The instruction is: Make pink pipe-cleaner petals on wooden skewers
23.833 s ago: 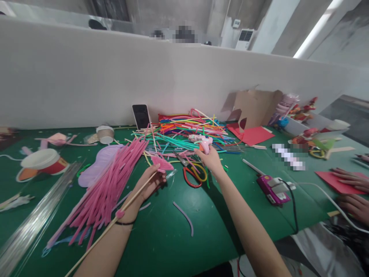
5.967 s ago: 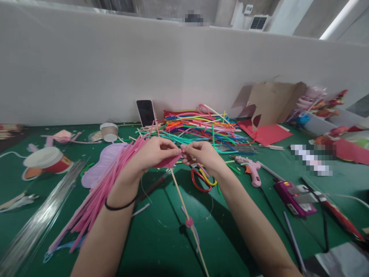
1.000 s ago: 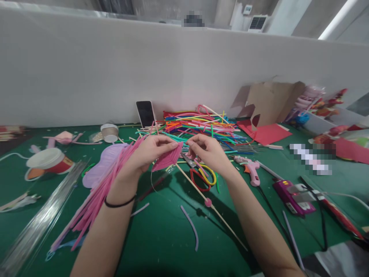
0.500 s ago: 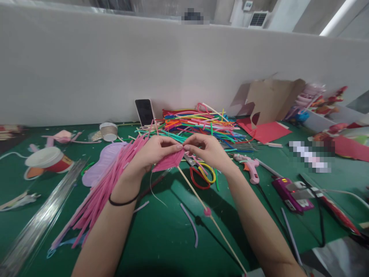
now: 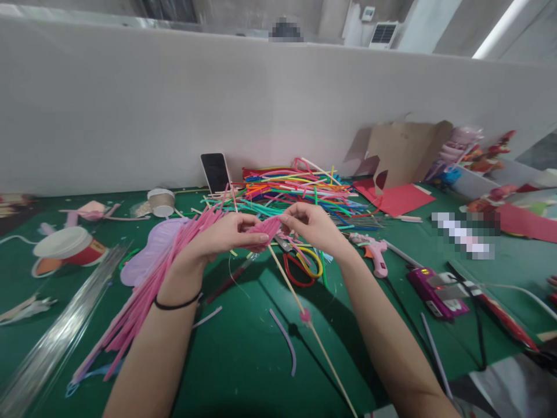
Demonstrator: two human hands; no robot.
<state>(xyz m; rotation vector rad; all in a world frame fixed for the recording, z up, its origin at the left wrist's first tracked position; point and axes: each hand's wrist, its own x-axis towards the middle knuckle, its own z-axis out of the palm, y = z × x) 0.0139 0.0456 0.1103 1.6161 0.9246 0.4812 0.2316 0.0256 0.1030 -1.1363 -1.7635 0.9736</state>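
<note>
Between my hands is a folded pink pipe-cleaner piece (image 5: pixel 270 226), its strands lying side by side. My left hand (image 5: pixel 224 235) grips its left part, thumb along the front. At the other end, the thumb and fingertips of my right hand (image 5: pixel 310 227) pinch the tip. From beneath the piece a thin wooden stick (image 5: pixel 285 280) slants down toward the front edge, with a small pink ball (image 5: pixel 305 315) partway along it. Scissors with red and yellow handles (image 5: pixel 321 266) lie just below my right hand. Pink pipe cleaners (image 5: pixel 150 296) are bundled by my left forearm.
Colourful pipe cleaners (image 5: pixel 287 188) are heaped at the back beside a propped phone (image 5: pixel 216 173). To the right lie a pink glue gun (image 5: pixel 378 255) and a purple power strip (image 5: pixel 435 296) with cables. Thin wires (image 5: pixel 65 325) and a paper cup (image 5: pixel 89 247) are on the left.
The pink piece has gone from a flat, spread shape to a folded, bunched one. My left thumb has moved down along its front, and my hands are slightly farther apart.
</note>
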